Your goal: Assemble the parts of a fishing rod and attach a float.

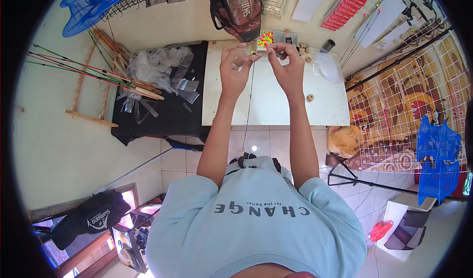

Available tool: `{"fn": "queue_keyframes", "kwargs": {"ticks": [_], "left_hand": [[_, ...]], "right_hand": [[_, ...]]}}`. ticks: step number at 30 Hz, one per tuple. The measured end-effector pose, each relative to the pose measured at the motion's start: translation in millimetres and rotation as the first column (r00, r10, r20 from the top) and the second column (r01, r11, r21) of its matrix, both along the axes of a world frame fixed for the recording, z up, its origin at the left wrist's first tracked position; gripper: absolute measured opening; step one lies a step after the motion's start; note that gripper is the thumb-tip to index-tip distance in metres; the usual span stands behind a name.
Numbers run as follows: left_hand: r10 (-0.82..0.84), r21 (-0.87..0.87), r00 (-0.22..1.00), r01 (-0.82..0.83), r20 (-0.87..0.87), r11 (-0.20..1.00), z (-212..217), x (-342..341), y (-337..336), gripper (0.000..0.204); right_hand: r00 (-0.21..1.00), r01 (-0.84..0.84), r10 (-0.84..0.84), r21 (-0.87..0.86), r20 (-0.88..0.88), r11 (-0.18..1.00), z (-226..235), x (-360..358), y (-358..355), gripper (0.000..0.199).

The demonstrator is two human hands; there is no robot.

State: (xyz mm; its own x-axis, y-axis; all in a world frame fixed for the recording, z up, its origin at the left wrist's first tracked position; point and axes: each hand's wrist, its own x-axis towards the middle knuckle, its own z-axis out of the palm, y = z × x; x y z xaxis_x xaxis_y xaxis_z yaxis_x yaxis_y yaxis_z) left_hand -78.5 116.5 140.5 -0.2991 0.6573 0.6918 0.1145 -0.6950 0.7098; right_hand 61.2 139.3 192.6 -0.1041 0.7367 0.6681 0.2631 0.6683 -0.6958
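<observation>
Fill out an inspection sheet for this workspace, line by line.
Surface: white table, mostly bare.
Job's things: small yellow bead pinched at left hand; thin line hangs from it; box of bright beads behind.
Clutter: wooden rings; clear plastic sleeves on black table.
Fingers: left hand and right hand both raised, fingertips pinched close together.
Cables: nothing seen.
Surroundings: fishing rods, blue nets, camouflage bag.

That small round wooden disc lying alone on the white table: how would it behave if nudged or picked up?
The wooden disc looks small and thin, so probably light. It lies flat on the white table, so a nudge would likely slide it; set on edge, its round shape might roll. It appears rigid, not floppy.
</observation>
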Motion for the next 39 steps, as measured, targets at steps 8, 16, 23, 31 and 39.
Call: {"fn": "queue_keyframes", "kwargs": {"ticks": [8,16,23,31,39], "left_hand": [[-0.039,-0.083,0.995,0.047,0.095,0.995,14,6,-8,0.018],[-0.049,-0.100,0.994,0.059,0.099,0.993,12,4,-7,0.023],[-0.030,-0.090,0.996,0.038,0.086,0.995,13,6,-7,0.023],[-0.026,-0.093,0.996,0.034,0.086,0.995,11,5,-6,0.024],[-0.113,-0.104,0.979,0.131,0.167,0.986,9,8,-6,0.029]], "right_hand": [[0.989,-0.134,0.132,0.016,0.072,0.991,7,3,1,0.007],[0.991,-0.084,0.073,0.092,0.112,0.992,6,1,11,0.010],[0.987,-0.140,0.130,0.107,0.091,0.984,4,0,11,0.010],[0.980,-0.162,0.155,0.048,0.121,0.986,6,3,9,0.008],[0.960,-0.127,0.085,0.147,0.266,0.981,11,8,12,0.015]]}}
